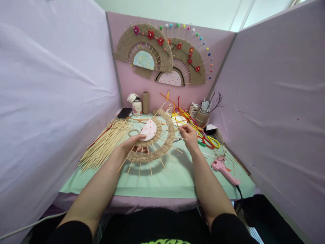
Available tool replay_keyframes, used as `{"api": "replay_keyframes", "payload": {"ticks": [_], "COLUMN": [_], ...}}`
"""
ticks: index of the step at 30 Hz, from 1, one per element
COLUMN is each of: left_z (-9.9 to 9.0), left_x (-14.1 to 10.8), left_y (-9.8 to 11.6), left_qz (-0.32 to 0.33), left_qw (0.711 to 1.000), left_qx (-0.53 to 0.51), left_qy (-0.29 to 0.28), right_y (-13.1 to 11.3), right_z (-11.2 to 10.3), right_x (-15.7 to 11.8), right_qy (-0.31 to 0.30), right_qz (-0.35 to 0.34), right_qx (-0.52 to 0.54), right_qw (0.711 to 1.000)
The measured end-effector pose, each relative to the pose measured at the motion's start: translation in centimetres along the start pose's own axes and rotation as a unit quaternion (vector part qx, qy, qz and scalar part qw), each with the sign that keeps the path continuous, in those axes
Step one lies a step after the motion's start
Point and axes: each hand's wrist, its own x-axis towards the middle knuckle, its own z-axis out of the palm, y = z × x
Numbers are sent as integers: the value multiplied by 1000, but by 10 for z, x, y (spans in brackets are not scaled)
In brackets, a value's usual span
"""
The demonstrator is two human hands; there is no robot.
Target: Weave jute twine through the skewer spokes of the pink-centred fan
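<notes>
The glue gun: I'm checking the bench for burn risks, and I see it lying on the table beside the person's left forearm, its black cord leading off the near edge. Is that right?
Not quite: the head view shows the glue gun beside the right forearm, not the left. It does lie on the table, its black cord leading off the near edge.

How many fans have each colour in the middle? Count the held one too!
Mostly light blue, left hanging fan: 1
White with pinkish dots, right hanging fan and held fan: 2
Total fans: 3
</notes>
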Motion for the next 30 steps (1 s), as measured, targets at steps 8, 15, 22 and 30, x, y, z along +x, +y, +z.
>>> {"api": "replay_keyframes", "payload": {"ticks": [8,15,22,30], "left_z": [-8,-10,-10,-13], "left_x": [1,3,1,4], "left_y": [3,5,3,3], "left_qz": [-26,-3,-4,-24], "left_qw": [998,998,996,994], "left_qx": [45,56,83,102], "left_qy": [-23,33,-40,-13], "right_y": [-10,-16,-15,-11], "right_z": [-5,-8,-17,-30], "right_x": [-1,-2,1,7], "right_qy": [15,30,-12,-28], "right_qz": [-19,-45,-27,32], "right_qx": [-5,-33,-6,104], "right_qw": [1000,998,1000,994]}}
